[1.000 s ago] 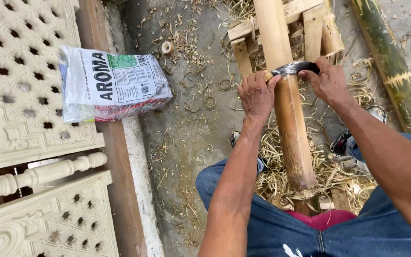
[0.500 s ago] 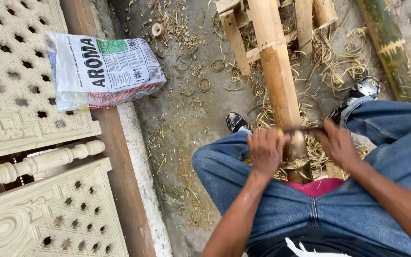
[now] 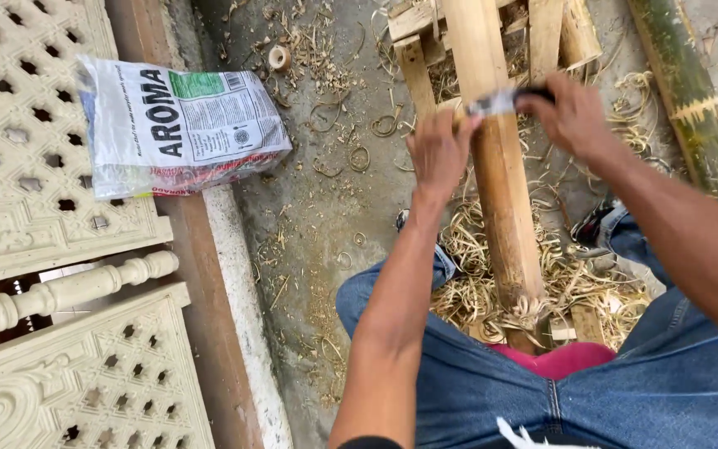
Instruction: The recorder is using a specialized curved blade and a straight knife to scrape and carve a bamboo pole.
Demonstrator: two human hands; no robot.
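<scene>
While the bamboo pole [image 3: 500,166] runs lengthwise away from the lap, the blade [image 3: 492,103] lies crosswise on it; left hand [image 3: 440,150] and right hand [image 3: 571,112] fingers pinch its ends.

One package shows: a flat, roughly rectangular plastic bag [image 3: 180,129] lying on the ledge at upper left, its right end hanging over the concrete floor [image 3: 326,216]. It is mostly white with dark print, a green patch near the top, a small barcode box, and red along its lower edge.
</scene>
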